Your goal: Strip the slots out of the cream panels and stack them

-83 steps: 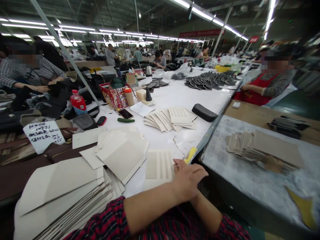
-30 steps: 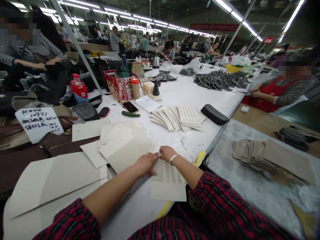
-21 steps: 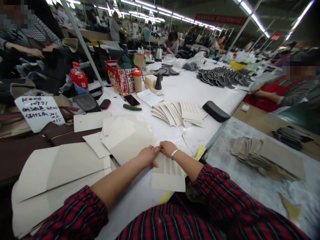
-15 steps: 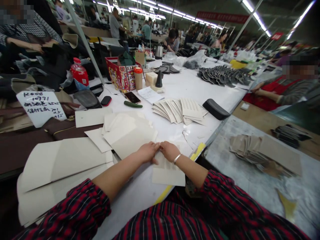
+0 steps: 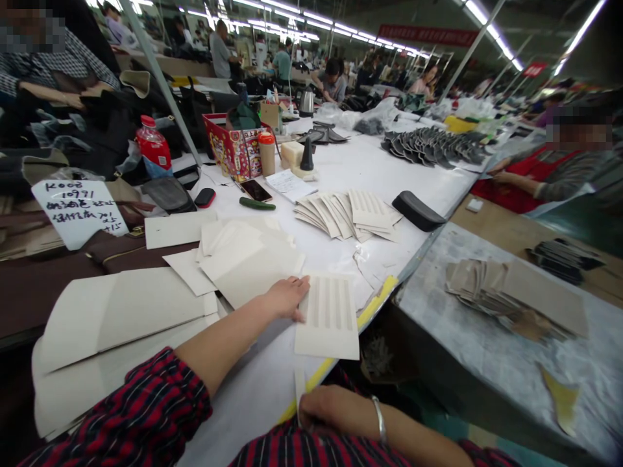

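Observation:
My left hand [image 5: 288,298] lies with its fingers flat on the left edge of an off-white card [image 5: 331,311] that has several raised stripes. The card rests near the table's front edge. Low in front of my body, my right hand [image 5: 326,407], with a bangle at the wrist, is closed on the end of a narrow pale strip [image 5: 300,381]. The strip runs from the fingers toward the card's lower left corner; most of these fingers are hidden. Beyond my left hand spreads a loose pile of plain cards [image 5: 253,256]. A fan of striped cards [image 5: 372,211] lies farther off.
Large pale sheets [image 5: 121,311] are stacked at left. Yellow tape [image 5: 379,301] marks the table edge. A black case [image 5: 418,211], a cucumber [image 5: 257,203] and a phone [image 5: 256,190] lie behind. At right, a lower table [image 5: 438,350] bears brown pieces; a co-worker in red sits beyond.
My right hand has left the card's upper left edge and come down toward my body with the narrow strip, uncovering the card's stripes. My left hand has stayed on the card.

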Tool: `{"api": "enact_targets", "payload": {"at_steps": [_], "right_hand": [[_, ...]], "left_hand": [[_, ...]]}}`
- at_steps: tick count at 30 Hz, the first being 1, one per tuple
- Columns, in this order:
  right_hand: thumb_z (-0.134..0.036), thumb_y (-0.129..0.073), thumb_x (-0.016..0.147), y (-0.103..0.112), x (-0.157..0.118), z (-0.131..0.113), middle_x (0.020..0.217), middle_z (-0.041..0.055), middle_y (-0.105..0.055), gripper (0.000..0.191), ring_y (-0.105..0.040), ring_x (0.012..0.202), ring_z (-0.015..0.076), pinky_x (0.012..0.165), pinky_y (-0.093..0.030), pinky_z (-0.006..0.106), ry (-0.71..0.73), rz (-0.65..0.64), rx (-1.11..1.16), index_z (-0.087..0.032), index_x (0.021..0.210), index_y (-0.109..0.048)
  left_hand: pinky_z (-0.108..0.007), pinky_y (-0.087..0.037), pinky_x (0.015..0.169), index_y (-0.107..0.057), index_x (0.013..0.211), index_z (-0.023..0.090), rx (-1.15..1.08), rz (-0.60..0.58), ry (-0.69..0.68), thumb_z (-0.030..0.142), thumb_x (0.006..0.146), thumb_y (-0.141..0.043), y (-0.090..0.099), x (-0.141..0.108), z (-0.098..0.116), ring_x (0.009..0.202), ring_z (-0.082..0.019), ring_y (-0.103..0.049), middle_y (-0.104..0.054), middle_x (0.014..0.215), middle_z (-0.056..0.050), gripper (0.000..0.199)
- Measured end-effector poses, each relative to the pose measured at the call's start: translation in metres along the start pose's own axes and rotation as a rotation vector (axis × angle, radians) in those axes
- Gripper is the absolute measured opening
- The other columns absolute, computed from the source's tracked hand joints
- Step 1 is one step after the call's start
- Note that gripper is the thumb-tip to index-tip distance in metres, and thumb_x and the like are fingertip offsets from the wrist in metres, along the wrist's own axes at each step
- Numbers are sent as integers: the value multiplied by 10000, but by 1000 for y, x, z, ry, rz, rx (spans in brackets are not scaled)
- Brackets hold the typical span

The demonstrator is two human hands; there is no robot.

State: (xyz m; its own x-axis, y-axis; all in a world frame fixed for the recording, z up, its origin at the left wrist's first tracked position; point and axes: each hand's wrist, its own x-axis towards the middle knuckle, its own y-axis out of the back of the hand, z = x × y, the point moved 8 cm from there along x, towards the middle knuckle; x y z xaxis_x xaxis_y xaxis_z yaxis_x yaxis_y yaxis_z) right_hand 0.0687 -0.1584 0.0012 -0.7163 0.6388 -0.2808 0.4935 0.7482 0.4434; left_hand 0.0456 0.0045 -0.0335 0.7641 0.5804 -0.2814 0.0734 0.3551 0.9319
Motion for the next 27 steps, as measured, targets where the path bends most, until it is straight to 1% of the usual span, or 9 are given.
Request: {"api": "enact_targets", "payload": {"at_steps": [1, 3, 5, 7, 9, 11, 16, 23, 27], "right_hand": [[-215, -481, 737, 6, -5, -6, 739, 2, -560, 58, -498, 696, 114, 655, -381, 213, 24, 37, 0, -178, 741, -526], [-216, -442, 755, 37, -9, -7, 816, 14, -576, 113, -510, 738, 114, 677, -391, 222, 8, 217, 47, -181, 839, -510], [-208, -347, 790, 82, -4, 16, 775, 12, -591, 181, -527, 685, 107, 642, -406, 232, -144, 458, 134, -180, 908, -481], [-224, -311, 798, 122, 9, 48, 682, 2, -588, 210, -527, 589, 105, 578, -407, 230, -332, 628, 137, -171, 894, -490], [-268, -386, 773, 154, 31, 76, 679, 18, -594, 190, -536, 607, 120, 588, -403, 237, -465, 703, -8, -157, 812, -535], [-290, -480, 729, 172, 58, 94, 741, 47, -613, 170, -550, 707, 144, 646, -395, 240, -525, 692, -189, -149, 729, -575], [-347, -533, 708, 177, 100, 117, 773, 76, -644, 221, -575, 754, 164, 648, -389, 228, -627, 521, -358, -151, 729, -632], [-313, -561, 684, 178, 109, 127, 687, 86, -656, 234, -602, 682, 155, 562, -403, 198, -745, 397, -293, -121, 790, -644], [-320, -562, 679, 177, 111, 132, 720, 111, -660, 291, -610, 699, 175, 567, -419, 213, -767, 409, -279, -93, 847, -634]], "left_hand": [[-351, -283, 926, -374, 1154, 124, -14, 0, -2, 441, 498, -702, 1, 0, 0, 1160, -290, -325, -265, 1345, -172, 799], [-351, -278, 935, -399, 1132, 122, -62, 12, -4, 396, 526, -692, 4, 0, -2, 1164, -283, -323, -276, 1340, -169, 726], [-326, -304, 919, -447, 1079, 138, -137, 49, 13, 311, 596, -643, 9, 3, -7, 1126, -248, -377, -372, 1284, -136, 549], [-277, -359, 855, -504, 991, 159, -206, 109, 73, 205, 655, -559, 16, 8, -16, 1009, -195, -474, -508, 1131, -80, 343], [-239, -395, 782, -541, 900, 167, -228, 163, 148, 137, 663, -500, 21, 15, -25, 888, -160, -524, -560, 970, -45, 243], [-233, -407, 744, -561, 844, 161, -211, 183, 204, 122, 654, -488, 24, 23, -33, 833, -156, -535, -559, 899, -46, 207], [-259, -418, 706, -593, 797, 147, -175, 136, 292, 147, 625, -527, 26, 41, -45, 797, -184, -551, -582, 833, -69, 184], [-260, -430, 645, -615, 659, 155, -151, -3, 311, 188, 551, -615, 26, 67, -57, 720, -198, -579, -617, 711, -48, 114], [-292, -432, 667, -603, 674, 141, -107, -9, 291, 179, 612, -572, 25, 66, -48, 759, -226, -578, -610, 736, -77, 79]]}}
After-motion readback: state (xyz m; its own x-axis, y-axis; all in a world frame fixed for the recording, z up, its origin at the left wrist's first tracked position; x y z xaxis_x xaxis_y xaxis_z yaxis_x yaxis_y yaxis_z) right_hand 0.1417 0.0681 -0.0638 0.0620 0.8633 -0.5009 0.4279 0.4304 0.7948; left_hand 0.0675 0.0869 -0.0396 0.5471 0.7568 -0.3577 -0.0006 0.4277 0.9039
